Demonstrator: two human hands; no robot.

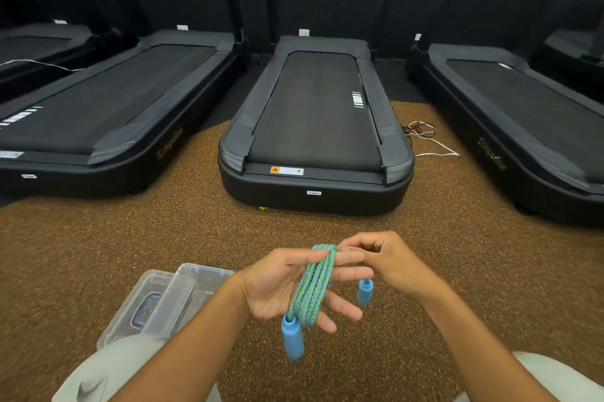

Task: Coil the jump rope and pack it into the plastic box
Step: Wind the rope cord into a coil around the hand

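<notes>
Jump rope (313, 285) looped over an outstretched left hand (276, 287)
Left fingers straight, palm up, carrying the blue-green coil; one blue handle (292, 338) dangles at 6 o'clock. The right hand (392, 261) curls at the coil's 1 o'clock end, grip unclear. The clear plastic box (157, 303) lies on the floor at 8 o'clock

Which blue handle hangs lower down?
On the jump rope, the lower handle dangles below the left hand; the other handle hangs higher, beside the right hand.
</notes>
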